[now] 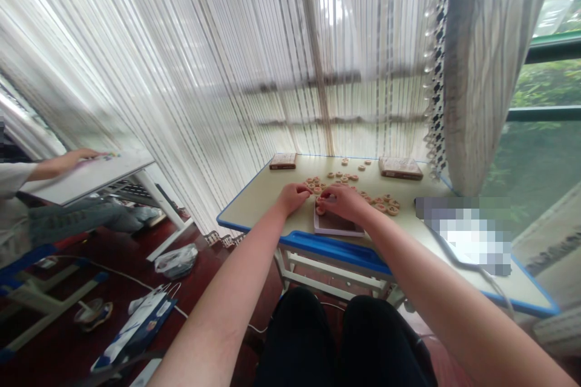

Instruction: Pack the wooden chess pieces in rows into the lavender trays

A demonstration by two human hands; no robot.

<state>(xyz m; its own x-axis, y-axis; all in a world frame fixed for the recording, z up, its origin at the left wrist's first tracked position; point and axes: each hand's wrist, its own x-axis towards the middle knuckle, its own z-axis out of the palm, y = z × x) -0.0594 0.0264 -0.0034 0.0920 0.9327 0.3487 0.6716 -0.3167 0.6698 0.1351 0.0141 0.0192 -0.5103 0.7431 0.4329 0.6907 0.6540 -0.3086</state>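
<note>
On the table, a shallow tray (340, 231) with a pale rim and a brown bottom lies in front of me. Round wooden pieces (387, 202) with marks on top, like board game discs, are spread loosely behind it and to its right. My right hand (344, 201) reaches over the tray's left part, its fingertips closed on a round wooden piece (320, 209) by the left rim. Just left of the tray, my left hand (294, 197) has its fingers curled together beside the nearest pieces. Whether anything is between those fingers is too small to tell.
Two flat brown boxes (282, 161) (400, 168) lie at the table's back corners. A blurred-out device (472, 239) with a cable rests at the right. Curtains hang behind the blue-edged table (254, 202). To the left, another person's hand (68, 162) is over a white table.
</note>
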